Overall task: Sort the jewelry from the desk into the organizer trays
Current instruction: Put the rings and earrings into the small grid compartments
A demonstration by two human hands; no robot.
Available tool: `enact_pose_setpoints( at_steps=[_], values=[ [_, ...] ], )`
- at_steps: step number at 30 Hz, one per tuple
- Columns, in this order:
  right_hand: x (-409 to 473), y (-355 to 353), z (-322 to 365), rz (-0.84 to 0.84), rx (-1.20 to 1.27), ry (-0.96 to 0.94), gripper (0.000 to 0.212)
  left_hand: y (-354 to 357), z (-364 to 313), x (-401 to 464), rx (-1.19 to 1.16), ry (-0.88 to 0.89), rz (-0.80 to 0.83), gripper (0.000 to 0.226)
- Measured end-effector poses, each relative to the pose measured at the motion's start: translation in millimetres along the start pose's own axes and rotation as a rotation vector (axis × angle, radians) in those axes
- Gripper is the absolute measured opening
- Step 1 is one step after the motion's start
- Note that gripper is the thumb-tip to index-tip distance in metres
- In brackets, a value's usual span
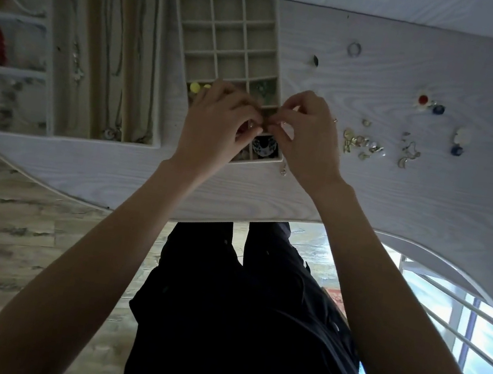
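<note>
A beige grid tray point(183, 4) with many small compartments stands on the white desk point(399, 184). My left hand point(219, 125) and my right hand point(307, 132) meet over its near end, fingertips pinched together on a tiny piece of jewelry that I cannot make out. Near compartments hold yellow earrings point(195, 87), a green piece point(263, 87) and a black-and-white piece point(264, 147). Loose gold earrings point(360, 143) lie on the desk to the right of my right hand.
A long-slot tray point(159, 55) with necklaces sits left of the grid tray, and a bracelet tray point(48, 13) lies further left. Rings point(354, 48), a red-centred piece point(423, 100) and blue pieces point(438, 110) are scattered at right. The desk's front edge curves close to my legs.
</note>
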State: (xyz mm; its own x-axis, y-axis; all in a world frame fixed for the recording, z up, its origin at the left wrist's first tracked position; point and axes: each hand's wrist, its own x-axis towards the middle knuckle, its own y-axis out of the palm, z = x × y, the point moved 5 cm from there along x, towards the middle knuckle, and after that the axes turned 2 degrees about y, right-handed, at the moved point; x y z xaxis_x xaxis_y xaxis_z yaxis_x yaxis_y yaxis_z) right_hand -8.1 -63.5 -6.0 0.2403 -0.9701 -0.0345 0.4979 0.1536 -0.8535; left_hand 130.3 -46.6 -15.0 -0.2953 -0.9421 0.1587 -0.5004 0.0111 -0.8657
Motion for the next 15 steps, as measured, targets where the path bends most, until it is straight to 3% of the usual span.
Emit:
enact_pose_setpoints(
  at_steps=[8,15],
  values=[
    [-4,-21,0,-0.131,0.013,-0.023,0.024,-7,6,-8,0.027,-0.040,-0.071,0.018],
    [-7,-15,1,-0.048,-0.045,-0.078,0.024,-3,4,-4,0.037,-0.018,0.018,0.019]
  ],
)
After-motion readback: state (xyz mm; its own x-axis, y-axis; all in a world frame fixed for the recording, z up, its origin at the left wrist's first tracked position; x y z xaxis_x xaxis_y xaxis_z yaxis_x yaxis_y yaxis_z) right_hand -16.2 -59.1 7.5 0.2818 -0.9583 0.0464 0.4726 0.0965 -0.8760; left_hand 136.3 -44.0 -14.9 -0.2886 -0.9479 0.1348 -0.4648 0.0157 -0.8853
